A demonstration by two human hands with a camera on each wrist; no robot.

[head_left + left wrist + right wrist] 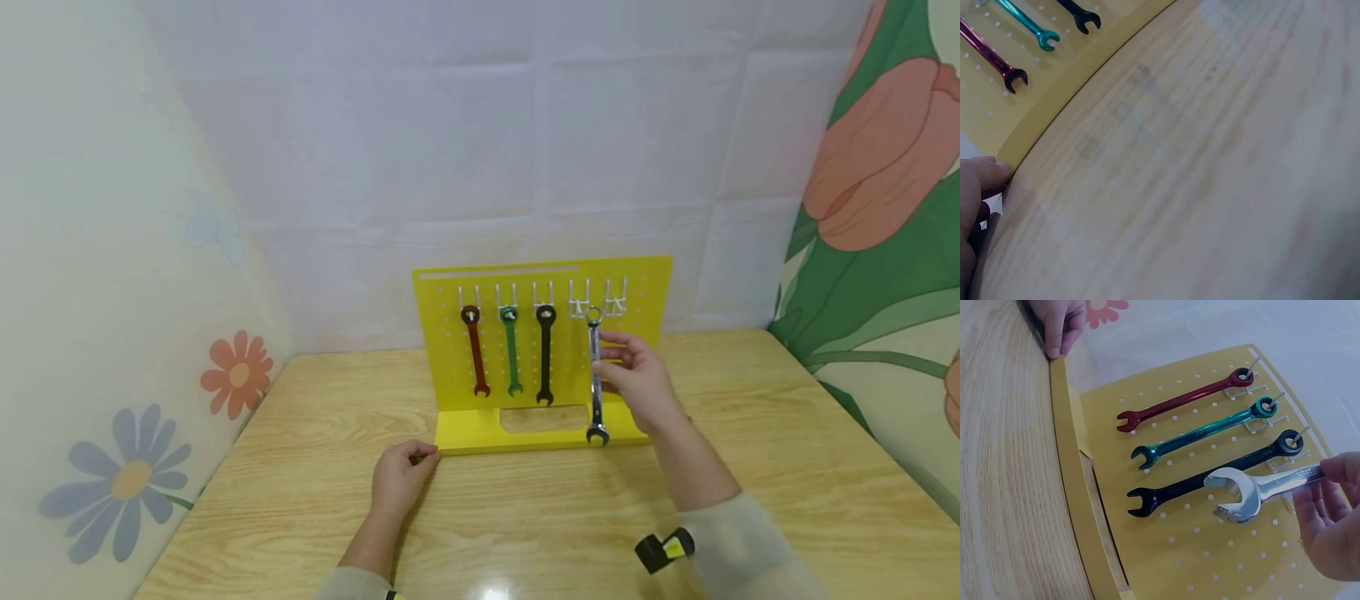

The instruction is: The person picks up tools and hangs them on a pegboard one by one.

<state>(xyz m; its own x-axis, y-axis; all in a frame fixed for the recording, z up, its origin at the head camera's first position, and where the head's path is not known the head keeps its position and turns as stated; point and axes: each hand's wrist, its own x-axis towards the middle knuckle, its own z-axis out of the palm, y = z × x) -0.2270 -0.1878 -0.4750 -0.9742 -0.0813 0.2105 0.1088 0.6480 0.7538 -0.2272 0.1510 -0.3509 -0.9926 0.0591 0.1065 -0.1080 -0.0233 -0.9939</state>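
Observation:
My right hand [637,385] grips a silver combination wrench [597,396] by its shank, thumb on the near side. The wrench hangs upright in front of the yellow pegboard stand [450,375], ring end up by the fourth hook and open jaw down. At the stand's front left corner, my left hand [401,477] pinches the base edge between thumb and fingers. A red wrench [477,358], a green wrench [512,354] and a black wrench [545,358] hang by their ring ends on the three left hooks. In the right wrist view the silver wrench [1244,495] overlaps the black one.
Two white double hooks at the right, one of them the end hook [617,304], carry no wrench. The stand's base has a long cutout [543,419]. Under it lies a wood-grain table [525,508], with a white cloth [480,150] behind and flowered walls at both sides.

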